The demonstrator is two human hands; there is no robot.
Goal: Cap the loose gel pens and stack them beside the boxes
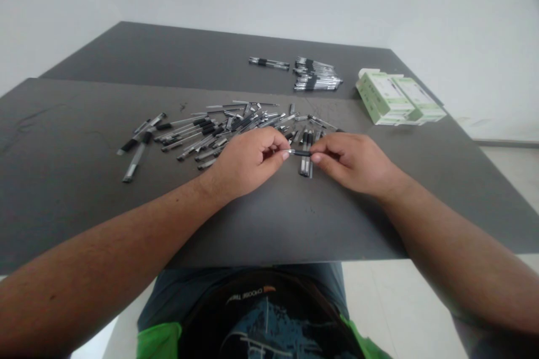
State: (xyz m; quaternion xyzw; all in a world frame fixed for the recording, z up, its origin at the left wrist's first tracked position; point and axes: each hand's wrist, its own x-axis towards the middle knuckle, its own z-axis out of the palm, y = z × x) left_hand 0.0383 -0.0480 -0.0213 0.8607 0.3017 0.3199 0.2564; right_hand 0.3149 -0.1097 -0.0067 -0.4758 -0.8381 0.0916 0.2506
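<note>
My left hand (248, 160) and my right hand (349, 161) meet over the middle of a dark grey table (63, 140). Between their pinched fingertips they hold one pen (300, 152) with a black grip, lying level a little above the tabletop. Both hands are closed on it, the left at its clear end, the right at its black end. Just behind and under the held pen lie a few pens side by side (306, 161). A loose heap of several pens and pen parts (210, 129) spreads to the left behind my left hand.
A neat stack of pens (316, 76) and a small separate bundle (268, 62) lie at the far side. Two green and white boxes (396, 98) sit at the right edge. A seam between two tabletops (126, 84) runs across the back.
</note>
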